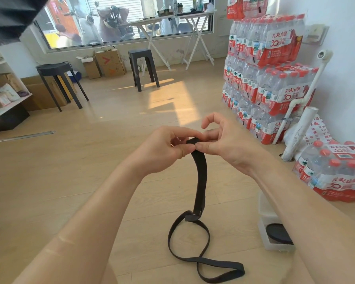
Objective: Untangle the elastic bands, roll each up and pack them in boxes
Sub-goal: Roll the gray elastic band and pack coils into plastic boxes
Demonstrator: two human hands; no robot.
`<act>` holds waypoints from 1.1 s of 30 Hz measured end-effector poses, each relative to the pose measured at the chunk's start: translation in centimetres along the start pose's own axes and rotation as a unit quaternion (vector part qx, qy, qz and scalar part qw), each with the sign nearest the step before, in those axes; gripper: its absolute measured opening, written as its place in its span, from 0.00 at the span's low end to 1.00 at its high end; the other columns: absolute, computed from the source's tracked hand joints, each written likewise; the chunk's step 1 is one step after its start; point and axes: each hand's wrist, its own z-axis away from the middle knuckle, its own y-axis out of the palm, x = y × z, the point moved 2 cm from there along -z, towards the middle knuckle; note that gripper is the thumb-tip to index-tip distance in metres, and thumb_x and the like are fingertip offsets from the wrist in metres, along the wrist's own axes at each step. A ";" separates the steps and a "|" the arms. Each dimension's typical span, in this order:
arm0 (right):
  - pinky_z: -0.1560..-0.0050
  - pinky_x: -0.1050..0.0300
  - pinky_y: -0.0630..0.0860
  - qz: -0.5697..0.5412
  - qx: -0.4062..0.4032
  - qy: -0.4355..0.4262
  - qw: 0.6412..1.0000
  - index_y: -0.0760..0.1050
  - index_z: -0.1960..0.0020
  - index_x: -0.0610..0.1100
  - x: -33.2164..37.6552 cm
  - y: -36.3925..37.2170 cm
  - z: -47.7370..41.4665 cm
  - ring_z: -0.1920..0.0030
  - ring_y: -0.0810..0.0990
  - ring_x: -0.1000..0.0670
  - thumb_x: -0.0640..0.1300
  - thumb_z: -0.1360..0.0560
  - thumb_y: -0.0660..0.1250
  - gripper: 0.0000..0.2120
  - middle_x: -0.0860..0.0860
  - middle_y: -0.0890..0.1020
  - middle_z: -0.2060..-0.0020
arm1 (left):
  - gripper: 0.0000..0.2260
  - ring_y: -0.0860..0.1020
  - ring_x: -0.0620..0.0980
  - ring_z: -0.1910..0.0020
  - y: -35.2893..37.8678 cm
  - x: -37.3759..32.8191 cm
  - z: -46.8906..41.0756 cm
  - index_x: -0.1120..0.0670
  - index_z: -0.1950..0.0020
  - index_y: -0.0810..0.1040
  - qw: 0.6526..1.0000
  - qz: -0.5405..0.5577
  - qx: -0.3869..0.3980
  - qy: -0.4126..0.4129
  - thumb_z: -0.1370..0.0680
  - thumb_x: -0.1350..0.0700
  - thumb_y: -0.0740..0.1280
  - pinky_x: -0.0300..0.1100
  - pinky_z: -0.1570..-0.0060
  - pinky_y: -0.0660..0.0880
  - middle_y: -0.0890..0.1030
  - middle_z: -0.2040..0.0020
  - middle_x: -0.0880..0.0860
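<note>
A long black elastic band (200, 181) hangs from my two hands and trails down to the wooden floor, where it lies in loose loops. My left hand (166, 148) and my right hand (225, 142) meet in mid-air and both pinch the band's upper end between thumb and fingers; that end looks folded over. At the lower right a clear plastic box (263, 232) stands on the floor with a rolled black band (278, 233) inside, partly hidden by my right forearm.
Shrink-wrapped packs of water bottles (271, 78) are stacked along the right wall, with one more pack (336, 173) on the floor near the box. Two black stools (59, 83) stand further back. White shelves (0, 89) are at the left.
</note>
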 end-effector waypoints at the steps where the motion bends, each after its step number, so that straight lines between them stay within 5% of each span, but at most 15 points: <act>1: 0.45 0.49 0.77 -0.017 0.008 0.005 1.000 0.68 0.49 0.45 0.0 0.0 0.0 0.53 0.85 0.43 0.31 0.28 0.70 0.16 0.42 0.86 0.58 | 0.12 0.75 0.47 0.63 -0.1 -0.1 0.0 0.47 0.45 0.81 1.000 -0.007 0.002 0.002 0.24 0.61 0.67 0.48 0.55 0.77 0.80 0.59 0.55; 4: 0.50 0.49 0.73 -0.104 0.045 0.050 0.992 0.71 0.47 0.44 -0.6 0.4 -0.1 0.54 0.82 0.42 0.32 0.26 0.69 0.12 0.41 0.84 0.58 | 0.09 0.77 0.47 0.61 -0.1 -0.5 0.1 0.51 0.49 0.81 0.999 -0.052 -0.007 0.015 0.24 0.63 0.68 0.44 0.55 0.76 0.81 0.59 0.51; 6: 0.60 0.58 0.71 -0.138 0.096 0.100 0.981 0.75 0.43 0.41 -0.9 0.5 -0.2 0.56 0.80 0.46 0.37 0.24 0.67 0.10 0.45 0.83 0.58 | 0.09 0.79 0.47 0.58 0.0 -0.8 0.2 0.50 0.52 0.81 0.997 -0.067 -0.023 0.026 0.25 0.64 0.68 0.40 0.54 0.76 0.82 0.58 0.50; 9: 0.65 0.63 0.69 -0.141 0.149 0.150 0.967 0.75 0.37 0.37 -1.1 0.8 0.1 0.51 0.83 0.44 0.43 0.24 0.65 0.17 0.47 0.82 0.55 | 0.09 0.79 0.45 0.59 0.1 -0.6 0.4 0.51 0.54 0.82 0.996 -0.077 -0.025 0.038 0.25 0.65 0.69 0.38 0.55 0.76 0.82 0.61 0.49; 12: 0.57 0.58 0.72 -0.122 0.131 0.146 0.973 0.79 0.42 0.37 -1.4 1.0 -0.1 0.55 0.83 0.45 0.44 0.24 0.66 0.14 0.44 0.83 0.56 | 0.06 0.76 0.47 0.61 -0.1 -0.3 0.3 0.53 0.55 0.81 0.986 -0.154 -0.033 0.052 0.26 0.64 0.69 0.41 0.58 0.74 0.79 0.64 0.48; 20: 0.65 0.64 0.74 -0.046 0.038 0.077 0.995 0.84 0.53 0.40 -1.3 1.2 -0.5 0.61 0.83 0.50 0.48 0.31 0.74 0.13 0.44 0.84 0.62 | 0.07 0.75 0.48 0.62 0.0 -1.1 0.2 0.50 0.56 0.80 0.942 -0.305 -0.074 0.119 0.28 0.62 0.68 0.48 0.60 0.74 0.78 0.63 0.46; 22: 0.60 0.60 0.75 -0.043 0.024 0.075 0.996 0.84 0.53 0.40 -1.6 1.1 -0.6 0.61 0.83 0.49 0.43 0.29 0.73 0.08 0.45 0.85 0.62 | 0.08 0.73 0.46 0.64 0.1 -0.8 0.1 0.49 0.54 0.81 0.959 -0.258 -0.074 0.086 0.28 0.61 0.71 0.46 0.60 0.74 0.76 0.65 0.45; 25: 0.46 0.45 0.74 -0.079 0.021 0.069 0.994 0.83 0.53 0.39 -1.7 0.7 -0.7 0.61 0.83 0.46 0.38 0.30 0.73 0.06 0.42 0.84 0.61 | 0.13 0.69 0.44 0.69 -0.3 -0.1 -0.1 0.50 0.52 0.82 0.997 -0.040 -0.064 0.016 0.32 0.64 0.75 0.41 0.65 0.73 0.71 0.69 0.48; 27: 0.46 0.45 0.72 -0.120 0.036 0.067 0.990 0.83 0.54 0.39 -1.6 0.7 -0.7 0.62 0.82 0.46 0.37 0.32 0.74 0.07 0.43 0.84 0.62 | 0.17 0.71 0.48 0.67 -0.7 0.0 0.1 0.51 0.47 0.82 0.998 0.059 -0.022 0.003 0.32 0.65 0.75 0.42 0.62 0.77 0.72 0.67 0.56; 30: 0.45 0.47 0.73 -0.151 0.087 0.063 0.983 0.84 0.52 0.39 -1.5 0.8 -0.6 0.56 0.82 0.45 0.37 0.35 0.75 0.11 0.41 0.83 0.56 | 0.18 0.74 0.55 0.60 -0.9 -0.4 0.3 0.53 0.44 0.81 0.994 0.098 0.049 0.003 0.32 0.65 0.75 0.42 0.54 0.79 0.78 0.56 0.69; 33: 0.45 0.45 0.72 -0.161 0.112 0.059 0.979 0.82 0.51 0.37 -1.5 1.0 -0.5 0.59 0.82 0.45 0.39 0.33 0.74 0.11 0.41 0.83 0.60 | 0.14 0.81 0.59 0.56 -1.3 -0.7 0.5 0.56 0.48 0.82 0.994 0.096 0.049 0.012 0.32 0.66 0.74 0.44 0.50 0.80 0.82 0.55 0.64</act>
